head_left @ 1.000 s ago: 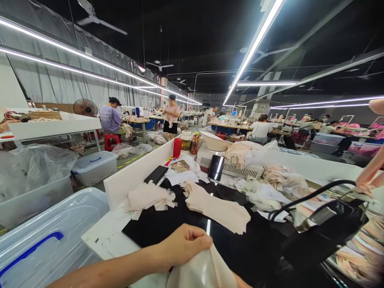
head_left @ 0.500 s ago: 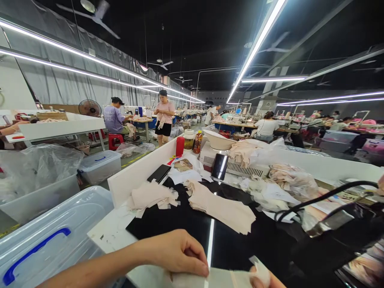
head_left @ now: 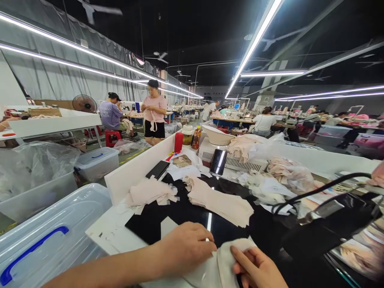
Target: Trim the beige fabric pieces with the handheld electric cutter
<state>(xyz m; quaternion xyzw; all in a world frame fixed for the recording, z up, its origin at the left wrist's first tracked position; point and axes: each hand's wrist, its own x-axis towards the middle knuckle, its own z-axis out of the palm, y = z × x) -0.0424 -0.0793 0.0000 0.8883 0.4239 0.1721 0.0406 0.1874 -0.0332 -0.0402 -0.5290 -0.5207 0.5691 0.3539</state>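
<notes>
Found pale cloth [head_left: 226, 260] held between both hands at the near side of the black worktop [head_left: 187, 212], folded over on itself toward the right. Observed left hand [head_left: 190, 246] with fingers curled down and closed on the cloth's left part; could not verify exact fingertip contact, owing to blur and overlap. Observed right hand [head_left: 259, 268] pinching the folded right part, with thumb on top and fingers bent round the edge.

Judged very light, soft and limp, likely to sag and crease rather than keep any shape. Assessed as thin, hence liable to stretch or distort under a hard pull, though unlikely to break. Rated a slight slip between layers as possible. Recommended taking hold near opposite edges, with flat finger pads, catching every layer of the fold.

Recorded beyond the hands a stack of cut pieces [head_left: 220, 204] and, to its left, a smaller pile [head_left: 151, 193], near a dark phone [head_left: 157, 169].
</notes>
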